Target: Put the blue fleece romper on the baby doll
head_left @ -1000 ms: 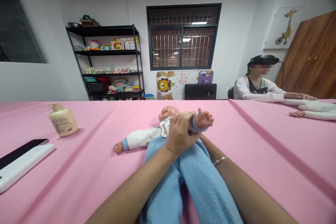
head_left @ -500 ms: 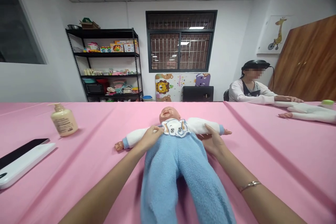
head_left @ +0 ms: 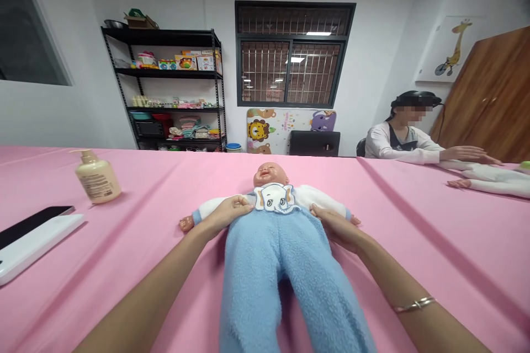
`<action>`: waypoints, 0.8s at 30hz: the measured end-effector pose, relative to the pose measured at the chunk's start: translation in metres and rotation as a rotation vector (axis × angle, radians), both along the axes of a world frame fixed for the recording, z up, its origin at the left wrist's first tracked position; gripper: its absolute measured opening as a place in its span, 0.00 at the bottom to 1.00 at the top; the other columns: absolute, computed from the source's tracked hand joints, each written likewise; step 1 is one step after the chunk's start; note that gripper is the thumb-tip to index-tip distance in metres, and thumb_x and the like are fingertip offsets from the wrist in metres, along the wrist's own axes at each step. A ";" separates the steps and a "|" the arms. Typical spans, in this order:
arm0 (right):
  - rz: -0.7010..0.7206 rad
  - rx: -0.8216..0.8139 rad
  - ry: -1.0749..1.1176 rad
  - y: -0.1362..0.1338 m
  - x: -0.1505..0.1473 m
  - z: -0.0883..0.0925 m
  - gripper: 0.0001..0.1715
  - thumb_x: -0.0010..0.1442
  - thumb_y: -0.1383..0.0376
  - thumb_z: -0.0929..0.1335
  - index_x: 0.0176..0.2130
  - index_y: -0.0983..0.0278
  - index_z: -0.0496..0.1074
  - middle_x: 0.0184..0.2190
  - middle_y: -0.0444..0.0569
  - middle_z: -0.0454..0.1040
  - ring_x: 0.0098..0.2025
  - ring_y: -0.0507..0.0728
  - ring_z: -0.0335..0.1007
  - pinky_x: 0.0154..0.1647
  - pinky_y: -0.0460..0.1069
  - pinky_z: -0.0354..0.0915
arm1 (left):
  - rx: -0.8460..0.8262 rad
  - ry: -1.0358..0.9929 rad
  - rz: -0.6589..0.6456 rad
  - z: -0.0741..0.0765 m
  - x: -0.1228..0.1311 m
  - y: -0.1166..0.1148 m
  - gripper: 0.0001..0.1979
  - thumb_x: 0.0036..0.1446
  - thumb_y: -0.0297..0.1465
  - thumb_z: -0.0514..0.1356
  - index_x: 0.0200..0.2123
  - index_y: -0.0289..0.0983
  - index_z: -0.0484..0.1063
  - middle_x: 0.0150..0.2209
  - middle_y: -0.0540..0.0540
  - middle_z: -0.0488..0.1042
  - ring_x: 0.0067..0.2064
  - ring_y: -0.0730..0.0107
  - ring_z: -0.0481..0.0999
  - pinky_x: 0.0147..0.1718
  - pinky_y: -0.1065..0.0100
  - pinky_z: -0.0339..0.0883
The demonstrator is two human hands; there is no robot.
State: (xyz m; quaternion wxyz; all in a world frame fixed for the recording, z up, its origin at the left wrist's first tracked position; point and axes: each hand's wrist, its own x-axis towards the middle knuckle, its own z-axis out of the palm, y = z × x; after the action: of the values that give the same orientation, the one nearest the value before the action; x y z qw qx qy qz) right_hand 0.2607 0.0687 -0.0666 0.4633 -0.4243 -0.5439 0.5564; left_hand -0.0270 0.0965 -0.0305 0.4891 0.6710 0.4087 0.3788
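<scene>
A baby doll (head_left: pixel 273 215) in blue fleece trousers and a white top with an elephant bib lies on its back on the pink table (head_left: pixel 124 242), head away from me. My left hand (head_left: pixel 226 214) rests on its side just below the armpit, fingers curled against the body. My right hand (head_left: pixel 337 224) grips the opposite side the same way. Both doll arms lie spread out on the cloth.
A cream pump bottle (head_left: pixel 96 176) stands at the left, and a black phone on a white pad (head_left: pixel 35 231) lies nearer me. At the far right another person (head_left: pixel 408 135) handles a second doll (head_left: pixel 492 179). Shelves with toys (head_left: pixel 174 94) line the back wall.
A second ago my left hand held the doll's raised arm across its chest. That arm now lies flat, and both hands have settled on the doll's sides.
</scene>
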 end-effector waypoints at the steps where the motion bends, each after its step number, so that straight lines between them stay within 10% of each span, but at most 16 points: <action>1: 0.086 -0.033 -0.017 -0.003 0.003 0.004 0.20 0.53 0.51 0.66 0.25 0.65 0.66 0.22 0.43 0.63 0.24 0.49 0.58 0.26 0.45 0.60 | -0.007 0.014 -0.023 0.001 -0.002 0.000 0.16 0.47 0.42 0.62 0.27 0.35 0.65 0.26 0.52 0.63 0.28 0.74 0.60 0.27 0.74 0.52; 5: 0.315 -0.056 -0.037 -0.010 0.012 0.017 0.17 0.50 0.55 0.70 0.26 0.66 0.66 0.27 0.44 0.63 0.31 0.51 0.59 0.34 0.46 0.58 | -0.028 0.194 -0.078 0.009 -0.012 0.000 0.19 0.47 0.47 0.59 0.26 0.35 0.67 0.26 0.50 0.66 0.30 0.69 0.62 0.28 0.71 0.54; 13: -0.060 0.075 -0.120 0.002 0.012 0.005 0.21 0.47 0.52 0.71 0.24 0.65 0.62 0.22 0.40 0.61 0.25 0.49 0.54 0.27 0.45 0.52 | -0.143 0.305 -0.454 0.013 -0.031 0.000 0.08 0.44 0.33 0.61 0.27 0.35 0.68 0.28 0.51 0.67 0.33 0.69 0.65 0.35 0.70 0.58; 18: -0.063 0.094 0.005 0.011 -0.005 -0.016 0.23 0.47 0.48 0.69 0.28 0.64 0.64 0.24 0.42 0.65 0.27 0.51 0.58 0.29 0.47 0.55 | 0.143 0.214 -0.199 -0.018 -0.017 0.014 0.05 0.41 0.26 0.54 0.26 0.35 0.66 0.28 0.51 0.68 0.31 0.69 0.66 0.33 0.69 0.59; 24: -0.457 0.241 -0.166 0.033 -0.009 -0.030 0.25 0.49 0.45 0.66 0.26 0.64 0.63 0.20 0.41 0.63 0.25 0.52 0.57 0.26 0.48 0.56 | 0.362 0.260 0.075 -0.032 -0.005 0.023 0.06 0.40 0.27 0.50 0.25 0.35 0.64 0.26 0.49 0.68 0.31 0.66 0.66 0.32 0.67 0.60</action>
State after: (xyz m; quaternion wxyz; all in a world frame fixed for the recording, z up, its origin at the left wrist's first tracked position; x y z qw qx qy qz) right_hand 0.2516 0.1014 -0.0971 0.5779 -0.5220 -0.5323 0.3320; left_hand -0.0316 0.1190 -0.0622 0.2895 0.7752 0.4186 0.3741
